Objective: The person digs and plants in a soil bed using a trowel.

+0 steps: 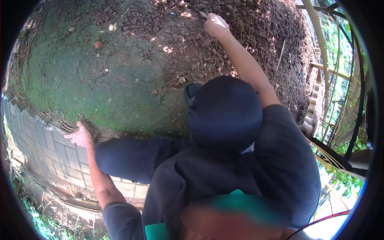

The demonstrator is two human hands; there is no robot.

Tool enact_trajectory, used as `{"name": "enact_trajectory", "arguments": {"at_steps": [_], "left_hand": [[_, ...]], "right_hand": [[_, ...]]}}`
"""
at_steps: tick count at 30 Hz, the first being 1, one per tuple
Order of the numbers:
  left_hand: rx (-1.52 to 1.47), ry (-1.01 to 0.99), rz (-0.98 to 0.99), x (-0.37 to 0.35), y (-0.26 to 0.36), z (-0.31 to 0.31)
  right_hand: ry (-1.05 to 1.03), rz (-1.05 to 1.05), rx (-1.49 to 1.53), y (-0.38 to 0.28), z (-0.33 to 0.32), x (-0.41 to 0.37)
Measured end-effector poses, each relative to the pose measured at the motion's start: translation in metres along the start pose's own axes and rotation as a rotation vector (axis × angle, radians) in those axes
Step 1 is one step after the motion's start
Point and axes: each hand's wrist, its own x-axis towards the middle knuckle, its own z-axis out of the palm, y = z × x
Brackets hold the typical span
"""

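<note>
My right hand [217, 25] is stretched far forward over loose brown soil [192, 56], its fingers closed. A small flat greyish tip [203, 15] sticks out from the hand's left side; the rest of that tool is hidden in my grip, so its kind does not show. Down at the left, my left hand [81, 137] has its fingers spread at the wavy edging [66, 127] between the mossy ground and the paving. It appears to lean there and holds nothing I can see.
Green mossy earth [116, 88] covers the left and middle. Grey paving blocks [52, 144] run along the lower left. My bent knees [226, 114] rise in front of my body. A thin stick [280, 56] lies on the soil; bamboo poles [320, 48] stand at the right.
</note>
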Motion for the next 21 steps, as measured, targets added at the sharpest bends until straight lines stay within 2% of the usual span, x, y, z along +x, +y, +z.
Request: {"name": "enact_trajectory", "arguments": {"at_steps": [4,7,9,11,13,16,17,18,19,21], "left_hand": [[0.027,-0.024,-0.025,0.002,0.002,0.001],[0.019,-0.019,-0.003,0.000,0.003,-0.003],[0.009,-0.015,0.001,0.000,0.002,-0.003],[0.001,0.005,0.012,0.000,0.000,-0.001],[-0.021,0.018,0.004,0.009,0.005,0.007],[0.011,-0.022,-0.015,0.000,0.000,0.001],[0.014,-0.028,-0.025,0.001,0.003,-0.002],[-0.001,-0.037,-0.014,0.000,0.003,-0.003],[0.000,-0.036,-0.017,0.000,0.003,-0.004],[-0.006,-0.029,-0.032,0.000,0.004,-0.004]], "right_hand": [[-0.108,-0.012,-0.160,-0.019,0.007,0.053],[-0.115,-0.074,-0.188,-0.014,0.032,0.039],[0.028,0.023,-0.085,0.008,0.079,0.033],[0.212,-0.036,0.055,0.027,0.100,0.021],[0.153,0.027,0.017,0.025,0.092,0.019],[0.321,-0.266,0.214,0.052,0.076,0.056],[0.168,-0.177,0.333,0.046,0.033,0.053],[0.134,-0.092,0.314,0.045,0.008,0.051],[0.230,-0.262,0.235,0.054,-0.012,0.045],[0.383,-0.385,0.015,0.073,-0.036,0.033]]}}
